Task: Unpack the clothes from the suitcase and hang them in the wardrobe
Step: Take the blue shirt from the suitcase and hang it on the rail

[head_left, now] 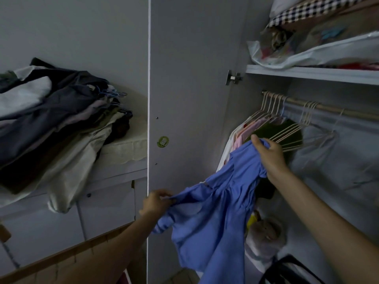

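1. Right hand (270, 158) grips the top of a blue cotton shirt (215, 212), raised before the open wardrobe
2. Left hand (156, 202) pinches its sleeve edge
3. Behind hang pale wire hangers (291, 132) on a wooden rail (328, 108)
4. A heap of folded clothes (51, 119) lies left
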